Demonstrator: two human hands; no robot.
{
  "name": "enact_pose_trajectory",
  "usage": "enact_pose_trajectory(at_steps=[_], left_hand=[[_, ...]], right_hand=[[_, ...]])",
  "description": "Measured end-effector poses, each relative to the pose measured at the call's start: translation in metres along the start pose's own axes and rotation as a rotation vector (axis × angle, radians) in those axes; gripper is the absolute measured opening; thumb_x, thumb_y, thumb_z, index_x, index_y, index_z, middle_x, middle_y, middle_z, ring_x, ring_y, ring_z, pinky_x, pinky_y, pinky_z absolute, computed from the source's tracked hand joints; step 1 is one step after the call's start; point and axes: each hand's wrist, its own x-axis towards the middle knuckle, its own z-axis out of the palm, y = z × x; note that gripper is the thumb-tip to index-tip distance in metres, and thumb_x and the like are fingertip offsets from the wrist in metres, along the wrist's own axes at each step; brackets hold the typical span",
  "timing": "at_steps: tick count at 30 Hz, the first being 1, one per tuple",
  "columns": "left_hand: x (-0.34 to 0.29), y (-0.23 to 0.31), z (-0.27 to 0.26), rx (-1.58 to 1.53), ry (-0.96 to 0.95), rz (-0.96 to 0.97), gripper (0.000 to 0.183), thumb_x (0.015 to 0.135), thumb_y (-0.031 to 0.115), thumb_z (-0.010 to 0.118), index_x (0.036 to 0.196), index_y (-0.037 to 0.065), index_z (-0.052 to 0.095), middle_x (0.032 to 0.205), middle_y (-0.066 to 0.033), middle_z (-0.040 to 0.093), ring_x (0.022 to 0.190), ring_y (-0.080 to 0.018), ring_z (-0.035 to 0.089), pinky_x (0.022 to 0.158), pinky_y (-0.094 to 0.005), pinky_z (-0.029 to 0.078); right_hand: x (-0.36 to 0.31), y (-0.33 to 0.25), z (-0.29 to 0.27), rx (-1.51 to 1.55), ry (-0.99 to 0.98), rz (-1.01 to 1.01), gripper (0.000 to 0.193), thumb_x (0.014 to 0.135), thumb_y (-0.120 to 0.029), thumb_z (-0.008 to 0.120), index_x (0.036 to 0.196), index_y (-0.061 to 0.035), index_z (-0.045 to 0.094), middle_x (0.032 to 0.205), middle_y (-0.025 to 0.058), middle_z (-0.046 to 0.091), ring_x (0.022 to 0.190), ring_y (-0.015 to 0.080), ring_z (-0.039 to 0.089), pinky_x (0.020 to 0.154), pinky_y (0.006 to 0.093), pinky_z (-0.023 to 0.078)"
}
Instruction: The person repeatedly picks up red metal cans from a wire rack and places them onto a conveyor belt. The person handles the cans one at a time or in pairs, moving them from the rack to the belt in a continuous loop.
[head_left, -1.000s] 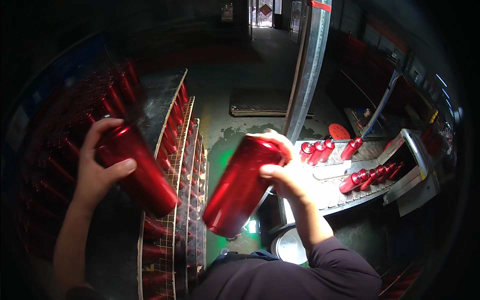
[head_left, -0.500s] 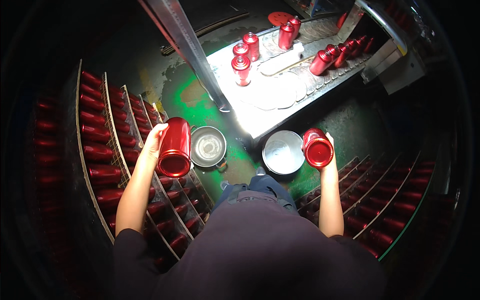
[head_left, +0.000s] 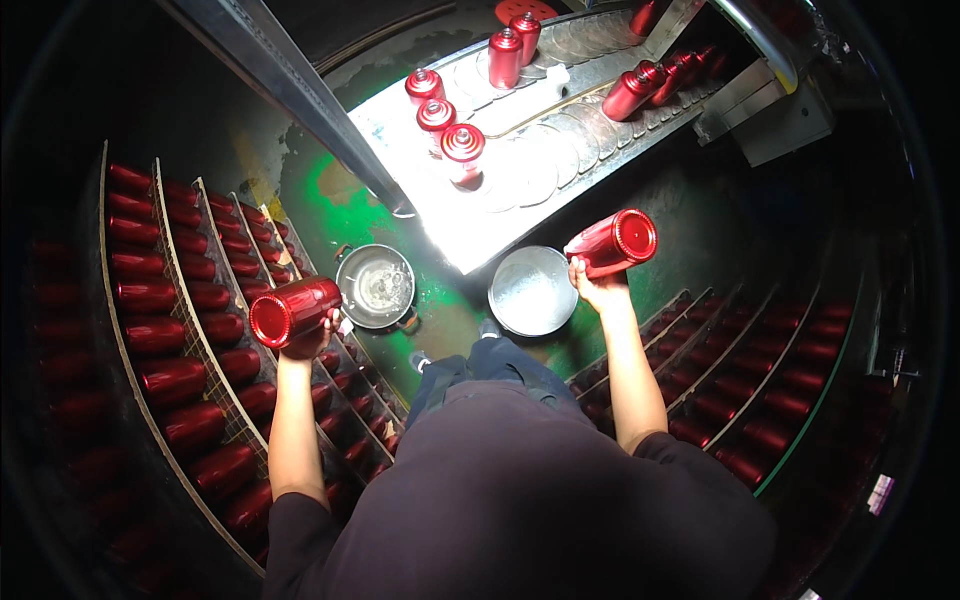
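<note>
My left hand [head_left: 318, 338] is closed round a glossy red metallic bottle [head_left: 297, 308], which lies tilted with its round base toward me, beside the left shelves. On the other side, my right hand [head_left: 600, 288] grips a second red bottle [head_left: 612, 243] from below, its base turned up and to the right. That bottle is near the front edge of a brightly lit conveyor [head_left: 460, 240]. Standing on the conveyor's left end are several red bottles with narrow necks, the nearest being this one [head_left: 462, 150]. Both held bottles' necks are hidden.
Shelves [head_left: 165, 285] packed with lying red bottles rise at my left, and another rack [head_left: 760, 400] at my right. Two metal pots, one with handles [head_left: 377, 288] and one plain [head_left: 533, 292], stand before my feet. A metal post [head_left: 290, 90] slants beside the conveyor.
The left bottle has tipped over to the left and moved lower along the shelves. My right hand has raised its bottle toward the conveyor and tilted it. The view has shifted right.
</note>
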Motion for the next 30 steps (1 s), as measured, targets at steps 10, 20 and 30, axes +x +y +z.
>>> enact_pose_trajectory(at_steps=[10, 20, 30], left_hand=[[0.001, 0.006, -0.013, -0.136, 0.214, 0.05, 0.068, 0.091, 0.048, 0.064, 0.141, 0.003, 0.052, 0.138, -0.0258, 0.052, 0.122, -0.0447, 0.052, 0.103, -0.0463, 0.052], [0.051, -0.064, 0.072, 0.446, 0.674, 0.65, 0.037, 0.093, 0.032, 0.061, 0.116, 0.004, 0.068, 0.106, -0.0124, 0.073, 0.096, -0.0304, 0.071, 0.082, -0.047, 0.06], [0.161, -0.097, 0.167, 1.399, 0.7, 1.093, 0.067, 0.08, 0.012, 0.08, 0.14, 0.007, 0.051, 0.125, -0.0084, 0.06, 0.114, -0.0212, 0.059, 0.102, -0.0351, 0.049]], right_hand=[[0.034, -0.083, 0.109, -0.384, 0.169, -0.708, 0.063, 0.087, -0.049, 0.072, 0.134, -0.0142, 0.05, 0.131, 0.0154, 0.055, 0.112, 0.0371, 0.059, 0.087, 0.0542, 0.057], [0.2, -0.17, 0.2, -1.679, 0.598, -1.79, 0.052, 0.075, -0.025, 0.087, 0.124, -0.0195, 0.067, 0.135, 0.0208, 0.054, 0.113, 0.0375, 0.061, 0.098, 0.0438, 0.051], [0.248, -0.182, 0.191, -2.261, 0.324, -1.66, 0.065, 0.081, -0.027, 0.075, 0.142, -0.0354, 0.054, 0.156, 0.021, 0.034, 0.143, 0.0447, 0.035, 0.117, 0.0528, 0.03]])
